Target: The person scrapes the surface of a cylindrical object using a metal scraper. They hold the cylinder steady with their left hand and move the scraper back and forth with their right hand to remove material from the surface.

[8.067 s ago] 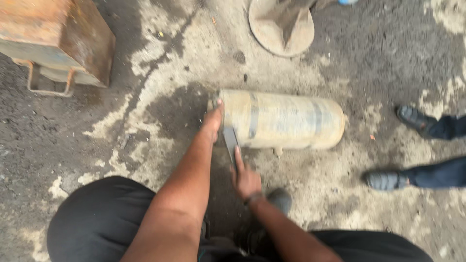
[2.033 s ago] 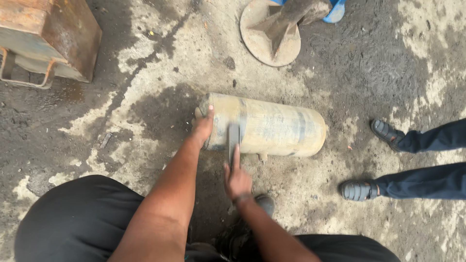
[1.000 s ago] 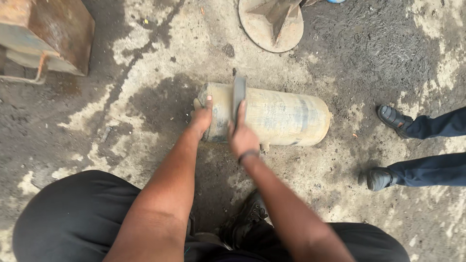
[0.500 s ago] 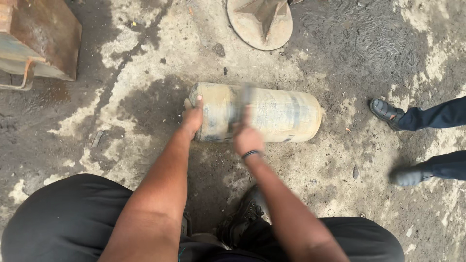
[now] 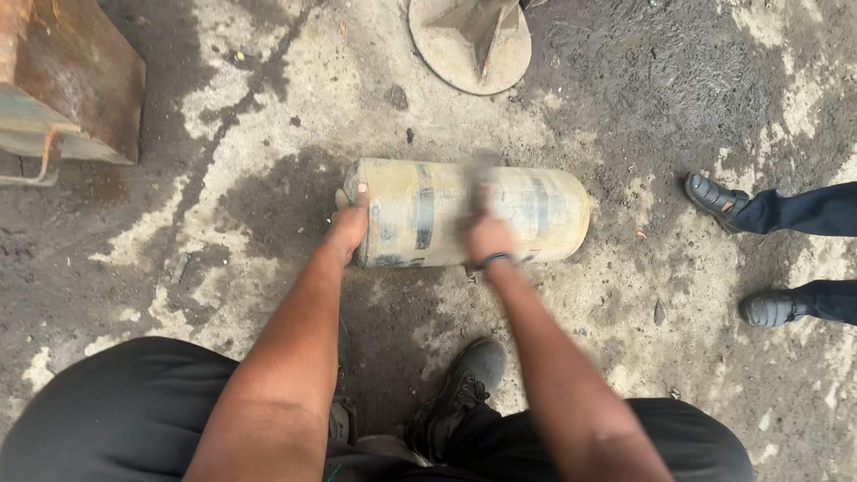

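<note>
A dirty pale-yellow metal cylinder (image 5: pixel 527 210) lies on its side on the stained concrete ground. My left hand (image 5: pixel 349 225) rests on its left end and steadies it. My right hand (image 5: pixel 487 234) is closed around the handle of a flat grey tool (image 5: pixel 483 174) that lies across the middle of the cylinder; tool and hand are blurred by motion. A dark band sits on my right wrist. My knees in black trousers and one dark shoe (image 5: pixel 464 386) fill the bottom of the view.
A round metal base with ribs (image 5: pixel 470 40) stands beyond the cylinder. A rusty metal box (image 5: pixel 71 85) is at the upper left. Another person's legs and dark shoes (image 5: pixel 772 308) stand at the right edge.
My right hand has carried the tool from the cylinder's left part rightwards to its middle. Earlier the tool was held below the cylinder, then raised onto it. The left hand stays on the end.
</note>
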